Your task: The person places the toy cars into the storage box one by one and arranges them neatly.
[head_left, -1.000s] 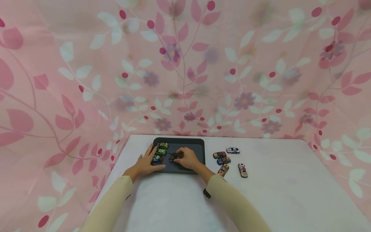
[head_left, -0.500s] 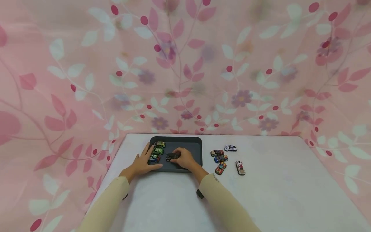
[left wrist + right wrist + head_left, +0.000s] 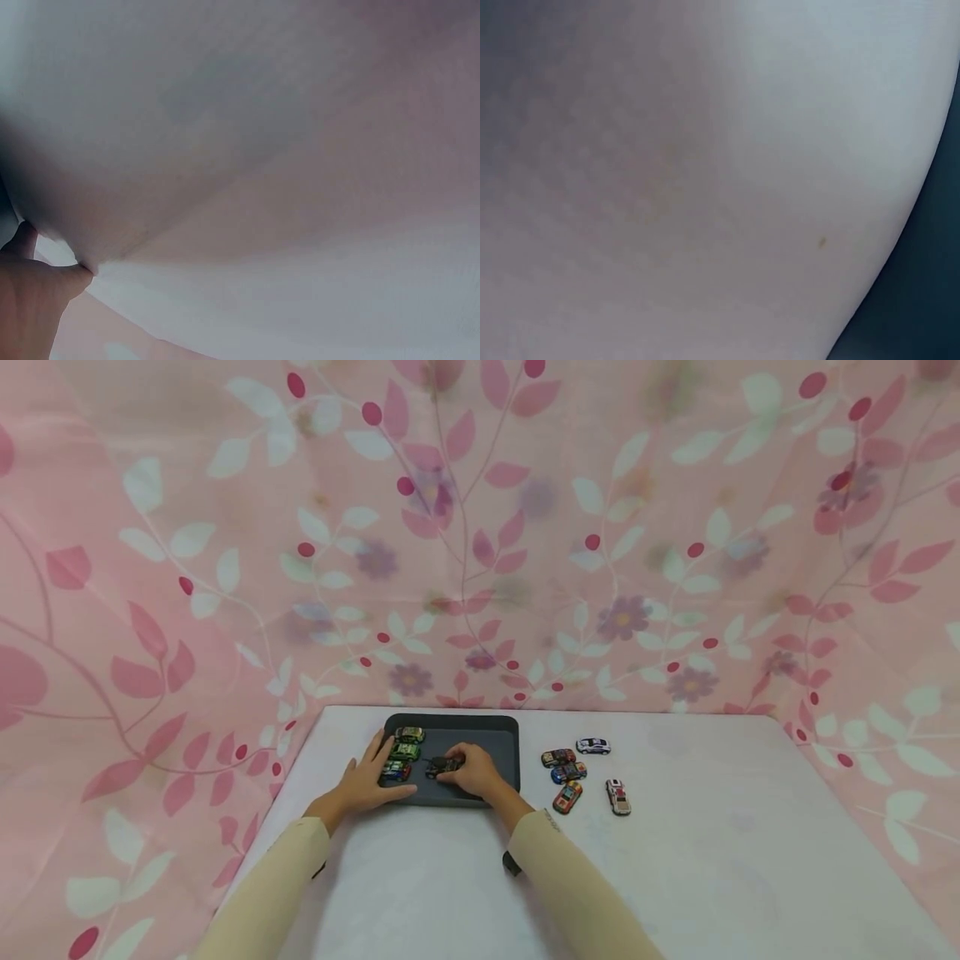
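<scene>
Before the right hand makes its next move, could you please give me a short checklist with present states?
1. Right hand gripping the dark toy car: ok.
2. Dark toy car within the outline of the tray: ok.
3. Dark toy car's wheels resting on the tray floor: cannot tell.
4. Left hand at the tray's left side: ok.
5. Three other cars side by side at the tray's left: ok.
6. Dark toy car visible in either wrist view: not ok.
</scene>
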Motion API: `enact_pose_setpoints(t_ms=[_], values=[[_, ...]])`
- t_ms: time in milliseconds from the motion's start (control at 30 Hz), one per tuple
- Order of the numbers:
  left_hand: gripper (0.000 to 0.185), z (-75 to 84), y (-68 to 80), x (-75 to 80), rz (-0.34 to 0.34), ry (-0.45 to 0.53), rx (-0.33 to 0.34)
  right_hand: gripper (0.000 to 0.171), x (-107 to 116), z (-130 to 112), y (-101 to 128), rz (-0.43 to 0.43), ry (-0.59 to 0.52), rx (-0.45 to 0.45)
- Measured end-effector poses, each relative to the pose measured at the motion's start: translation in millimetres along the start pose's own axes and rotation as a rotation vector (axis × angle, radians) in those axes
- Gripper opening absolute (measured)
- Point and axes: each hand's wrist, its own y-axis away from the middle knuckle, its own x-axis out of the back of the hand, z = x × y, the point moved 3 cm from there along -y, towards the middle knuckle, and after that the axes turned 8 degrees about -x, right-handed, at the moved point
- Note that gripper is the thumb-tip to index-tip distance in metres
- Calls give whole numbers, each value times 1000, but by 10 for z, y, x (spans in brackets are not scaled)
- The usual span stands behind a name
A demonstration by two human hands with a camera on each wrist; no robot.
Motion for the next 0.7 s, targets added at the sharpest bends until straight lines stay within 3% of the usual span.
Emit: enact_pose_setpoints(t_ms=[233,700], values=[[116,-7,8,-7,3,-2,-1,36,5,3,12,-19,-85,-13],[116,26,9,8,16,14,-36,36,7,-4,16,-15,-102,-11]])
